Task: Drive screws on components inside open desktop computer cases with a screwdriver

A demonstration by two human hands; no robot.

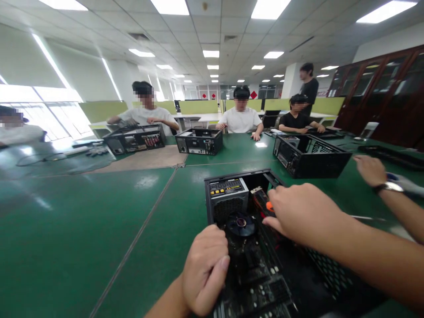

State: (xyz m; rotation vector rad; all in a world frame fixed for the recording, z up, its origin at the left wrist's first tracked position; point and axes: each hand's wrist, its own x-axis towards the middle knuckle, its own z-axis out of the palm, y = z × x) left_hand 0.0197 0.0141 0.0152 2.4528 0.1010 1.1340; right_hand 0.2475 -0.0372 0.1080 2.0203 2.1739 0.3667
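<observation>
An opened black computer case [327,274] lies on the green table in front of me, its inside facing up. My left hand [207,267] is closed over the case's left edge, beside the motherboard [255,260]. Over the upper right of the interior, my right hand [303,212] has its fingers curled together. A small orange part [269,206] shows at its fingertips; most of whatever they grip is hidden. Left of that hand are the power supply [230,192] and the round CPU fan [241,224].
Another open computer case [308,154] stands ahead to the right, and two more [198,140] [135,139] sit farther back. Several people are around the table. A co-worker's hand with a wristwatch [394,187] reaches in at the right. A seam [139,236] crosses the green tabletop [79,229].
</observation>
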